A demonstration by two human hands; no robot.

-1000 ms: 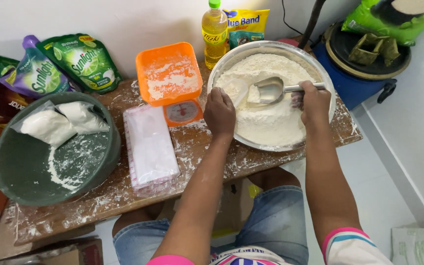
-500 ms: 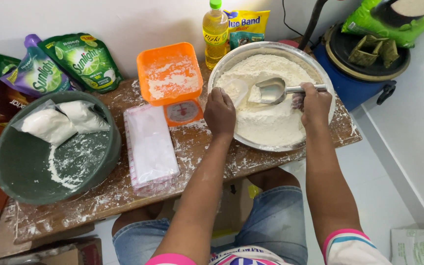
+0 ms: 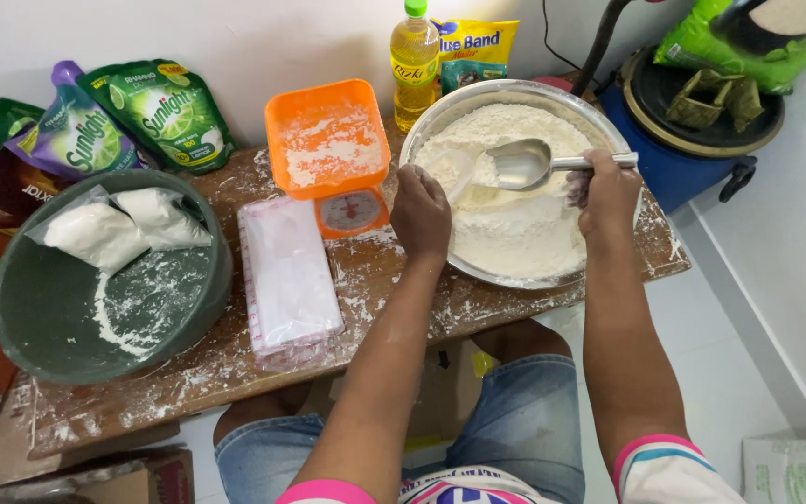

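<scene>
Flour [image 3: 515, 233] fills metal basin [image 3: 552, 275] under both hands. Right hand [image 3: 605, 191] closed round handle of metal scoop [image 3: 526, 163], bowl of scoop just above the flour. Left hand [image 3: 420, 213] pinches open a small clear bag [image 3: 454, 173] beside the scoop. Orange scale [image 3: 333, 154] just left of left hand; stack of plastic bags [image 3: 286, 275] and green basin [image 3: 95, 308] further left.

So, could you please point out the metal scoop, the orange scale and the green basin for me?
metal scoop [image 3: 521, 163], head view, on its bowl.
orange scale [image 3: 326, 140], head view, on its floury tray.
green basin [image 3: 39, 308], head view, on its bare inner wall.
</scene>
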